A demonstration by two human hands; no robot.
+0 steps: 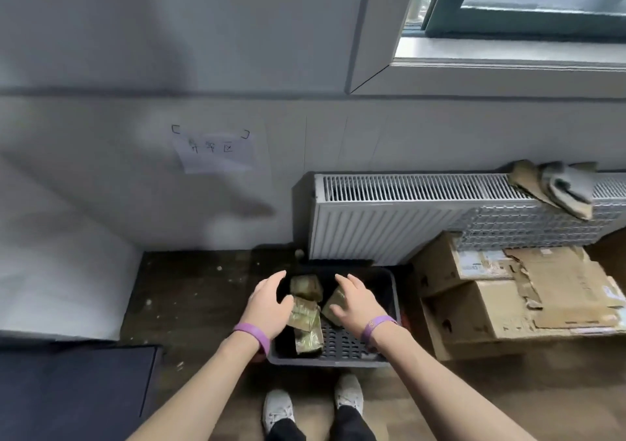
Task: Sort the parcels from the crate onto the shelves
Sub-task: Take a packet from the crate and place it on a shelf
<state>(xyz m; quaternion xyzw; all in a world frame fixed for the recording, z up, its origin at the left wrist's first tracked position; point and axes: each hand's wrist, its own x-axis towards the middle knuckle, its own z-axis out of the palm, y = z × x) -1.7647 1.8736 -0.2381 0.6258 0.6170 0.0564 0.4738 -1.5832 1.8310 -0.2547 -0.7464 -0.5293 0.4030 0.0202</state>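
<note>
Several parcels (306,318) lie in the crate (325,362) on the floor, my left hand (269,305) and right hand (355,300) reach in with spread fingers, gripping nothing, so I judge the sorting unfinished.

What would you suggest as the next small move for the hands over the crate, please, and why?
Probably lower the right hand and close it on the brown parcel just beneath its fingers. Both hands hover open over the crate, the left hand holding nothing either, and several parcels lie inside, so none has been picked yet.
</note>
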